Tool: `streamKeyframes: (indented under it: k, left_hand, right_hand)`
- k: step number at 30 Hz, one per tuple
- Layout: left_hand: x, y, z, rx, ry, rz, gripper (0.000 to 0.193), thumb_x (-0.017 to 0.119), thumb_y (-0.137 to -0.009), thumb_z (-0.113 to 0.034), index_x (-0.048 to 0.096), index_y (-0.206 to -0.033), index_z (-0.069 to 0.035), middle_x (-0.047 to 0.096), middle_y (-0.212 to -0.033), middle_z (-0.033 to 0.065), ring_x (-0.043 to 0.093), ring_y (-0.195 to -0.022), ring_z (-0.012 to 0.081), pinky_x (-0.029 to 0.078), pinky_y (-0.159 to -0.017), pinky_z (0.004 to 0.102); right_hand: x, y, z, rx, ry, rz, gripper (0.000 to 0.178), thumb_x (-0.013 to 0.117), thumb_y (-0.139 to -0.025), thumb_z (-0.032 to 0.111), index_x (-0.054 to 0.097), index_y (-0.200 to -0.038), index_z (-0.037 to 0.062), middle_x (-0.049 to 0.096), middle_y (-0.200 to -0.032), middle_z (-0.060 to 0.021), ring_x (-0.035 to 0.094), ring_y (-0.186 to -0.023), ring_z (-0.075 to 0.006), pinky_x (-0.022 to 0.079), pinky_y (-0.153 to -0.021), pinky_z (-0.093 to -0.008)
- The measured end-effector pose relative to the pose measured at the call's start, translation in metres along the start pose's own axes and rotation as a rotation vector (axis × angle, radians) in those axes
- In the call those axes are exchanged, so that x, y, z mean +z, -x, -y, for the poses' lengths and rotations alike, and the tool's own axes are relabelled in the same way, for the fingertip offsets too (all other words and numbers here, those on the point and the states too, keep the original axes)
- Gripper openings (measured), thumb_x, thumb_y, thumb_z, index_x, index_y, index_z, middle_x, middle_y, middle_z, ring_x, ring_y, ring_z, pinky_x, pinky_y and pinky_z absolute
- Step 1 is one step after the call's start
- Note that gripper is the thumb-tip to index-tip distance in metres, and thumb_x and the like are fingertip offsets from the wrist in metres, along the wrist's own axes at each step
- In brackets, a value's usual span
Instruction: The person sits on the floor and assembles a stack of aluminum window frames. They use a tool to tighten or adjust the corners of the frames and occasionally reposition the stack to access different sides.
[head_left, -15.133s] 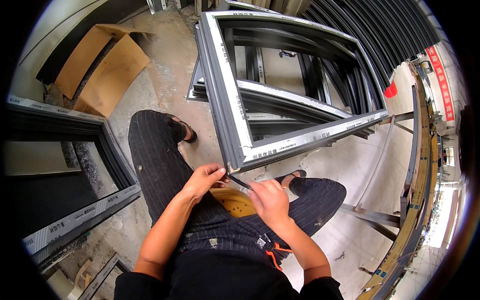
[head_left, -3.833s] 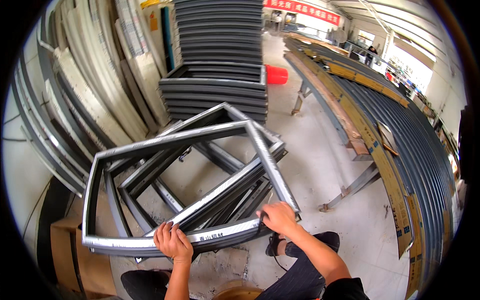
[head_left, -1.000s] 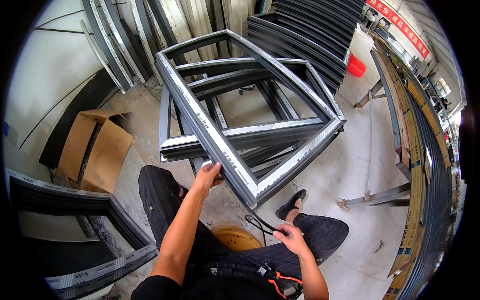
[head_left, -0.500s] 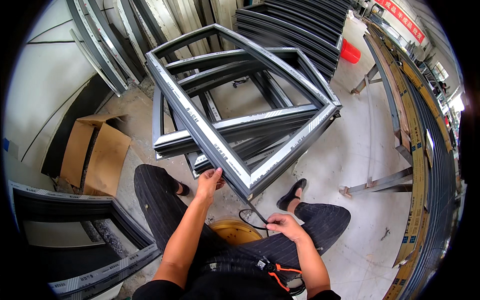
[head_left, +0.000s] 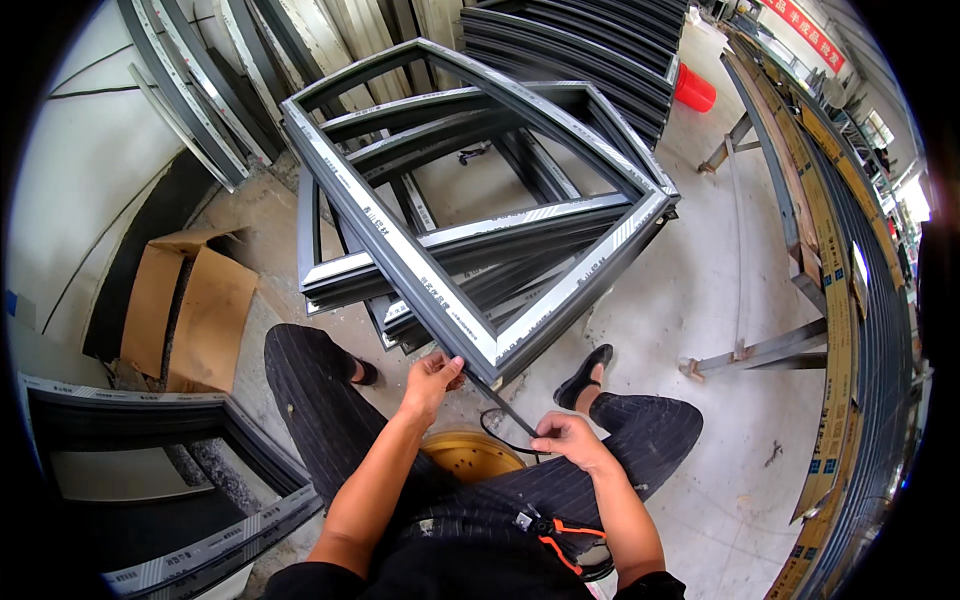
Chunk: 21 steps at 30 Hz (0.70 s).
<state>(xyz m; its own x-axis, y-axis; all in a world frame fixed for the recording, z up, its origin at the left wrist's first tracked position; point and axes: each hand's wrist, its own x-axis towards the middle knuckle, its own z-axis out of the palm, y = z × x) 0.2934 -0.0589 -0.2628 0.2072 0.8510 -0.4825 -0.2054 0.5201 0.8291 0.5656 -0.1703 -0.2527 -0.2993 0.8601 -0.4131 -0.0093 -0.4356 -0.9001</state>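
Note:
A dark grey window frame with pale printed film lies on top of a stack of similar frames, its nearest corner toward me. My left hand is closed at its near left edge, thumb and fingers pinched against the side close to that corner. From the corner a thin black rubber strip slants down to my right hand, which pinches it between thumb and fingers. The strip's loose part loops beside my right hand. What the left fingertips touch under the edge is partly hidden.
Below my hands stands a round yellow drum between my legs. Orange-handled pliers lie at my lap. An open cardboard box and another frame are at left. A steel rack with long profiles runs along the right; a red bucket stands behind.
My left hand has slid along the frame's edge toward the near corner, down and right. My right hand still holds the strip, slightly higher. The whole view has shifted a little.

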Motion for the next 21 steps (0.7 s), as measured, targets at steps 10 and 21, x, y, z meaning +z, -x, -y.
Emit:
streamKeyframes:
  k: [10, 21]
  left_hand:
    - [0.026, 0.026, 0.006, -0.029, -0.049, -0.044, 0.026, 0.066, -0.09, -0.027, 0.064, -0.094, -0.001, 0.062, -0.083, 0.0012, 0.06, -0.075, 0.012, 0.049, -0.068, 0.0273]
    - [0.042, 0.036, 0.025, -0.071, -0.052, -0.024, 0.03, 0.06, -0.095, -0.029, 0.062, -0.101, 0.0, 0.064, -0.092, 0.0039, 0.06, -0.083, 0.0129, 0.049, -0.073, 0.028]
  right_hand:
    - [0.001, -0.001, 0.002, -0.072, 0.063, -0.033, 0.015, 0.076, -0.076, 0.002, 0.061, -0.08, -0.001, 0.057, -0.08, -0.0001, 0.057, -0.074, -0.0092, 0.047, -0.067, -0.0233]
    - [0.002, -0.003, -0.004, -0.084, 0.2, -0.05, 0.021, 0.08, -0.075, 0.012, 0.066, -0.085, -0.0002, 0.058, -0.082, -0.0007, 0.055, -0.074, -0.0092, 0.046, -0.067, -0.0235]
